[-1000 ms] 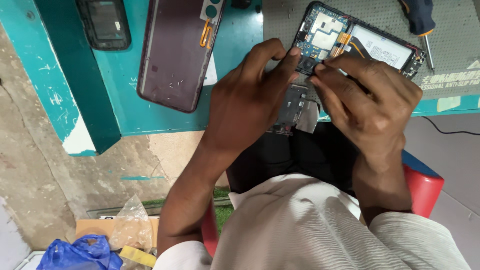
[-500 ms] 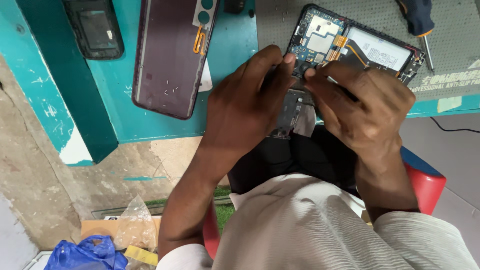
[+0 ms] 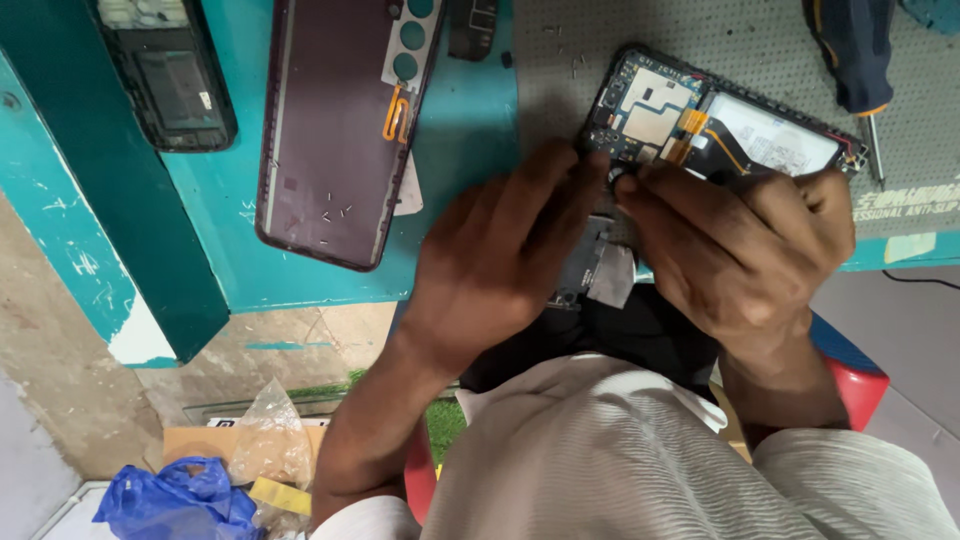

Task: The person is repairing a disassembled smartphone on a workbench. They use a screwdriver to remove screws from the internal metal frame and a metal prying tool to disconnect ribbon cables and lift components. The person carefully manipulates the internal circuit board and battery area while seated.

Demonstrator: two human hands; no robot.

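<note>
I'm looking down at an opened phone [image 3: 720, 135] lying on the grey mat [image 3: 560, 60] near the front edge of the teal bench [image 3: 470, 130], its board and battery bare. My left hand [image 3: 500, 265] and right hand [image 3: 745, 245] meet over the phone's near end, fingertips pinched narrow around a small dark part [image 3: 622, 180]; I can't tell which fingers actually grip it. A loose dark plate with a grey patch [image 3: 595, 270] sits under my palms, overhanging the front edge.

I judge this to be the fiddly step of seating or lifting that small part at the phone's lower board. The next move needs a steady, light pinch and a straight pull or press, without dragging the orange flex [image 3: 690, 135] just beside it.

The purple back cover [image 3: 340, 130] lies well to the left, another phone frame [image 3: 170, 75] at the far left corner, a screwdriver [image 3: 855, 60] at the far right.
</note>
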